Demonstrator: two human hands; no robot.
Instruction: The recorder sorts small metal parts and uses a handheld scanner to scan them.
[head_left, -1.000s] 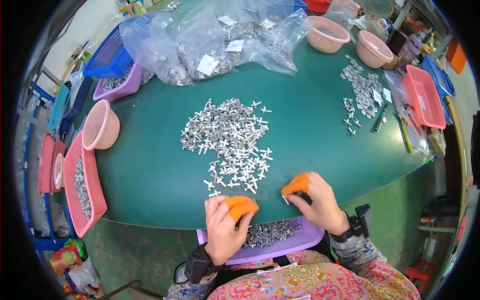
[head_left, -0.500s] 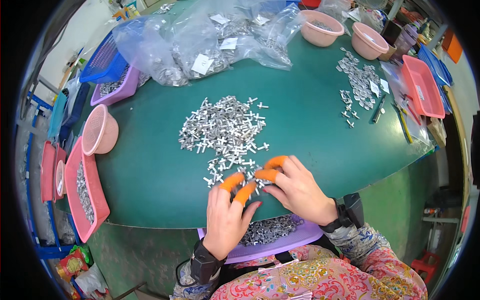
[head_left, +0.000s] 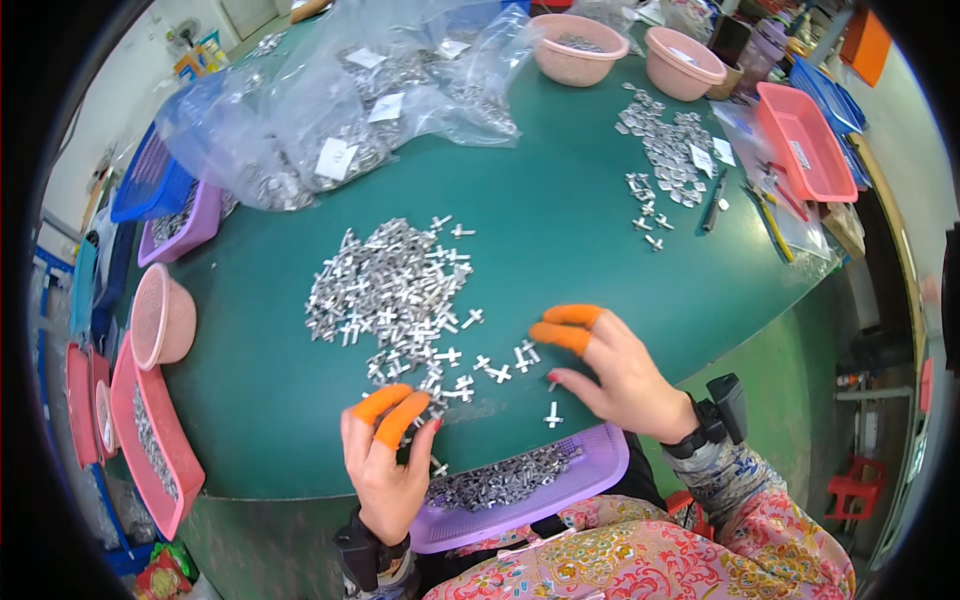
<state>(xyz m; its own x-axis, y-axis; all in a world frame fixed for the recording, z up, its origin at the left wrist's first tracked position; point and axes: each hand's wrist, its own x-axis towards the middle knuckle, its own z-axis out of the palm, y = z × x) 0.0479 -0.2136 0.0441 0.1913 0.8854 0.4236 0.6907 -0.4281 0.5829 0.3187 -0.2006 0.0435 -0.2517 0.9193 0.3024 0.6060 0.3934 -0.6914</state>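
A heap of small silver metal crosses (head_left: 385,285) lies on the green table, trailing toward its near edge. At that trailing end is my left hand (head_left: 385,470), with orange finger covers on two fingers. Its fingers and thumb are curled around a few crosses, partly hidden by the fingers. My right hand (head_left: 625,385), also with two orange-covered fingers, hovers to the right with fingers and thumb apart. A few loose crosses (head_left: 500,372) lie between the hands, and a single cross (head_left: 553,414) sits below the right thumb. Under the table edge, a purple basket (head_left: 610,470) contains many small grey metal pieces.
Clear plastic bags (head_left: 250,130) of metal parts cover the far left. Pink bowls (head_left: 580,60) stand at the back. Flat metal pieces (head_left: 665,145), pliers (head_left: 770,225) and a pink tray (head_left: 810,150) are at right. A pink basket (head_left: 185,480) stands at the left edge.
My hands were together at the near end of the heap and have separated, left hand leftward, right hand rightward. Loose crosses now lie spread between them. The whole view has shifted and tilted.
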